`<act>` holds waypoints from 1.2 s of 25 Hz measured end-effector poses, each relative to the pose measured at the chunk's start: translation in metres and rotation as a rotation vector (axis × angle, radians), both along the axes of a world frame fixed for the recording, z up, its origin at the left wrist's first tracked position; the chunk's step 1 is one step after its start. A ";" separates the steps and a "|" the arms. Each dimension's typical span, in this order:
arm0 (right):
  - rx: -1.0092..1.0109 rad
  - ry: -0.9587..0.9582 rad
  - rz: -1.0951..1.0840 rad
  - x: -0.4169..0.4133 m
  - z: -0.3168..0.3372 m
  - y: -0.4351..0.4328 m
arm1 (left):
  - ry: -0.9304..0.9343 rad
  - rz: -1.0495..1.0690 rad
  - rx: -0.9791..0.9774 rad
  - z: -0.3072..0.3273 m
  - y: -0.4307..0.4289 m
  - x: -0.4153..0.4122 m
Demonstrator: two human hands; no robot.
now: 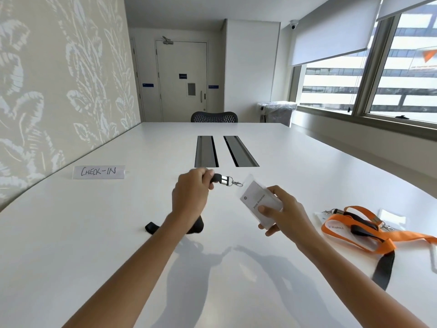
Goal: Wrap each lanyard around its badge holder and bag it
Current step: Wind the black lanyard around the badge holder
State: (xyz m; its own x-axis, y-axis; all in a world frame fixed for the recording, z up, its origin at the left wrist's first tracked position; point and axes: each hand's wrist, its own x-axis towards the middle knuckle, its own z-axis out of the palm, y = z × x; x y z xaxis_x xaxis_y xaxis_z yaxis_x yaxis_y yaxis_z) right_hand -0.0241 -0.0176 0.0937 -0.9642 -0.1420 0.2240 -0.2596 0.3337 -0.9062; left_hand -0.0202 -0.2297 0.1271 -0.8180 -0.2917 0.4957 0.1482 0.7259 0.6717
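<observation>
Two bare forearms reached out over the white surface [94,233], their shadows falling on it beneath them. The right hand [281,211] gripped a clear badge holder [259,202] between thumb and fingers, lifted off the surface and tilted, with a printed name card inside it. The left hand [191,190] was closed on the black lanyard [217,179] just behind its metal crimp, and the small clip [237,183] at the end met the top corner of the holder. The rest of that black strap dropped behind the left wrist and lay in a loop on the surface [151,227] — partly hidden by the arm. To the right, near the surface's edge, lay a tangle of an orange lanyard [361,235] and another black strap [384,268] over further badge holders [331,227], with what looked like a clear bag [392,220] just beyond them; whether anything was in it could not be told. Farther off to the left stood a folded paper sign reading CHECK-IN [98,172]. Beyond the hands two dark cable slots [205,151] were set into the surface, and at the far end a black mesh chair back [214,117] stood before a closed door [181,79].
</observation>
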 end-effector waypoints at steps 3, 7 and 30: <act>-0.114 -0.140 0.182 0.002 0.003 0.012 | -0.058 0.009 -0.059 0.010 -0.020 -0.014; -0.267 -0.278 0.339 0.007 0.014 0.020 | -0.133 -0.126 -0.015 -0.003 -0.033 -0.021; 0.563 0.807 -0.104 0.005 0.016 -0.026 | -0.353 -0.383 0.330 -0.042 0.047 0.031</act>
State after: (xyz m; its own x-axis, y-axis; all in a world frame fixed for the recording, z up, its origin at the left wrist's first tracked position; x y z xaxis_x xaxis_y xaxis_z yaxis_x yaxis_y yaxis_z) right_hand -0.0189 -0.0435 0.1098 -0.5656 -0.3525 0.7455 -0.6745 0.7179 -0.1723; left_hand 0.0106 -0.1826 0.0856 -0.9933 -0.0370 0.1097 0.0850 0.4104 0.9079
